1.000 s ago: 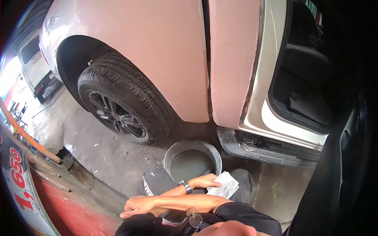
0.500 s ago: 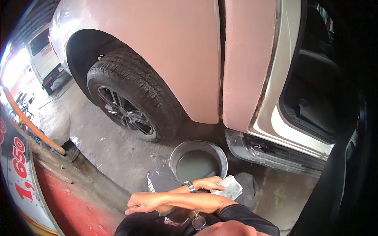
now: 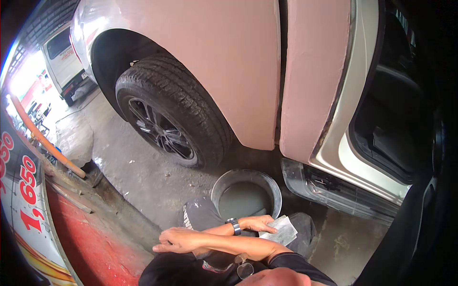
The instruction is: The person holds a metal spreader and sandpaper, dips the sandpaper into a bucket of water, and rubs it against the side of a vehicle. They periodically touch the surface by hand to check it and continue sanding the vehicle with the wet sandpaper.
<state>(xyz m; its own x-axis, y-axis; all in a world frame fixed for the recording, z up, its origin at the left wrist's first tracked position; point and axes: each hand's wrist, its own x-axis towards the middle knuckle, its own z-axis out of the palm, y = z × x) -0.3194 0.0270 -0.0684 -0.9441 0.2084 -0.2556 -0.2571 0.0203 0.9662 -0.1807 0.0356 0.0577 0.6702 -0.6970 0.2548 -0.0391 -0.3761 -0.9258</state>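
My left hand (image 3: 260, 223), with a dark watch on its wrist, grips pale, grey-smudged sheets (image 3: 281, 231) over my right knee. Just beyond it stands a round bucket (image 3: 217, 190) holding murky grey water, with a dark flat piece partly in it. My right arm crosses over the left one. At the left end of that arm, my right hand (image 3: 176, 240) rests near the left elbow, its fingers loosely bent and a little apart, with nothing visible in them.
A vehicle's pink-coated panel (image 3: 224, 62) rises ahead, with a black tire (image 3: 176, 95) at its left and a side step (image 3: 334, 190) low on the right. An orange pipe (image 3: 43, 138) and a red surface (image 3: 90, 238) lie left. A white vehicle (image 3: 62, 57) stands behind.
The whole view has shifted, so the vehicle and bucket appear farther right. My right hand has loosened from a more closed shape. The sheets remain in my left hand.
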